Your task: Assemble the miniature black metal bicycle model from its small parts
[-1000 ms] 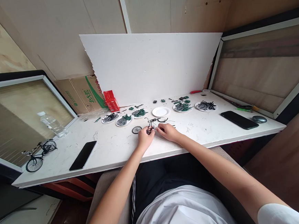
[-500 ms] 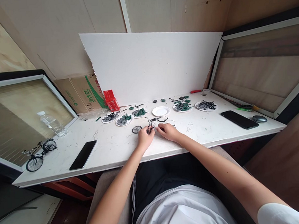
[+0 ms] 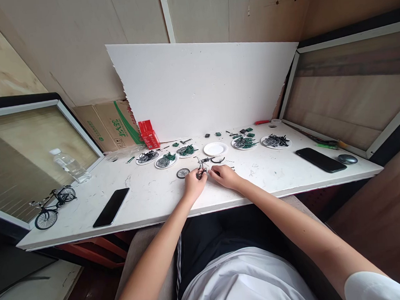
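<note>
Near the table's middle, my left hand (image 3: 195,182) is closed around a small black model bicycle frame (image 3: 201,163), whose handlebar end sticks up past the fingers. My right hand (image 3: 224,176) is close beside it, thumb and fingers pinched together at the frame's right side; whatever they hold is too small to make out. A loose spoked wheel (image 3: 183,173) lies just left of my left hand. Beyond the hands lies a curved black piece (image 3: 218,160). A few tiny dark parts (image 3: 233,168) lie behind my right hand.
Several paper plates hold black and green model parts, among them one plate (image 3: 276,147) at right; a white plate (image 3: 216,154) stands mid-back. A complete model bicycle (image 3: 55,205), a bottle (image 3: 70,165) and a phone (image 3: 111,208) are at left. Another phone (image 3: 320,160) and a mouse (image 3: 347,159) are at right.
</note>
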{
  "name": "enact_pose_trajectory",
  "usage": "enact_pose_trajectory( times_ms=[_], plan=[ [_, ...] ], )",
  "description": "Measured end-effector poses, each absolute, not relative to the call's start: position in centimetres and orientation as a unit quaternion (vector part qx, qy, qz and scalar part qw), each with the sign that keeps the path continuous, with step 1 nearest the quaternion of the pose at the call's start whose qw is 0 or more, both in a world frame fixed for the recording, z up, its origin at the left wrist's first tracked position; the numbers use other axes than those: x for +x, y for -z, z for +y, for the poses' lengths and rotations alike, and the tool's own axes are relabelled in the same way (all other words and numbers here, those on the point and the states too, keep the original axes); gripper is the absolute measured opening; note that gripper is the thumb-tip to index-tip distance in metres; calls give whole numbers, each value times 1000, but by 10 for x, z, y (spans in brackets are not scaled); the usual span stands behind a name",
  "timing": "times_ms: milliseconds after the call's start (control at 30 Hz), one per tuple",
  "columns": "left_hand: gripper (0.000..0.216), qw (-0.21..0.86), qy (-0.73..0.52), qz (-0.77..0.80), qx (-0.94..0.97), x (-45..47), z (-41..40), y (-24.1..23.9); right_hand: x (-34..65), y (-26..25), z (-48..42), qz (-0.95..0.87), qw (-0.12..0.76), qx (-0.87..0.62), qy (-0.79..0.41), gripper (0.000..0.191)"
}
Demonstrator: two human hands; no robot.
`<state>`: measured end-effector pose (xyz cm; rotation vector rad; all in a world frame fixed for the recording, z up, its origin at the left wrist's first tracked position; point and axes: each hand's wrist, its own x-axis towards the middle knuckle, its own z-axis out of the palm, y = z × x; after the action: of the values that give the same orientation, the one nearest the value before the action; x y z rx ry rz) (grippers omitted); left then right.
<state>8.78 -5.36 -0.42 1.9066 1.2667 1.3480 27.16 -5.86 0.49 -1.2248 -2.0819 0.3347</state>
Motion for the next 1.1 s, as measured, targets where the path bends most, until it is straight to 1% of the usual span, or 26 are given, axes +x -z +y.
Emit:
enact_pose_trajectory(
  times_ms=[433,1100],
  plan=[
    [9,230,-485,471,700,89,-56,0,272,-4,-58,-801,344,-474,-127,37],
    [11,216,-477,471,710,89,-56,0,272,-3,-57,-805,338,-472,-120,38]
  ],
)
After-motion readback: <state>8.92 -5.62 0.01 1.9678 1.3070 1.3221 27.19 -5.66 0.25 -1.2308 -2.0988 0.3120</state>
